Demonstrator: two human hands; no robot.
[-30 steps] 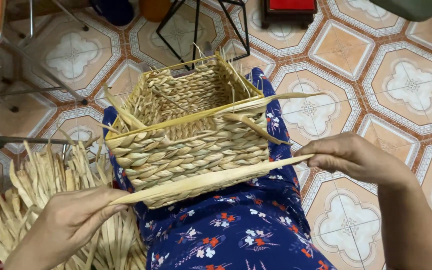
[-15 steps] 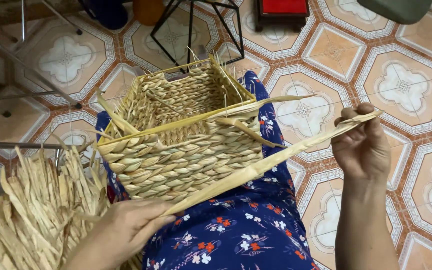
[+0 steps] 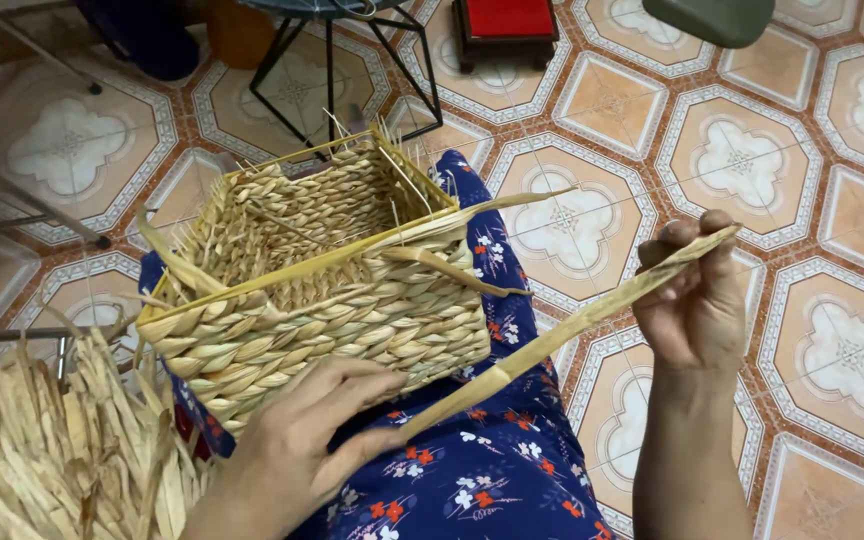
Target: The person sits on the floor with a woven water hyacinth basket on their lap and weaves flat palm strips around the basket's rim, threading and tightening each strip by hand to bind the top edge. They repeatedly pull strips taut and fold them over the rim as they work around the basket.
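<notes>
**Strand stretched from basket to raised right hand**

Your right hand (image 3: 697, 305) pinches the far end of 1 long flat straw strand (image 3: 562, 335), lifted out over the tiled floor (image 3: 832, 230). Your left hand (image 3: 297, 450) clasps the strand's near end just below the woven basket (image 3: 322, 280), fingers lying against its front wall. The basket rests on your lap, on the blue floral fabric (image 3: 482, 480). A heap of loose straw (image 3: 52, 450) lies just left of the basket.

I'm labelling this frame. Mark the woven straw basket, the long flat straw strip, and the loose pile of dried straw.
woven straw basket (image 3: 352, 320), head view, front wall.
long flat straw strip (image 3: 572, 325), head view, mid-length between the hands.
loose pile of dried straw (image 3: 42, 450), head view, centre of the pile.
</notes>
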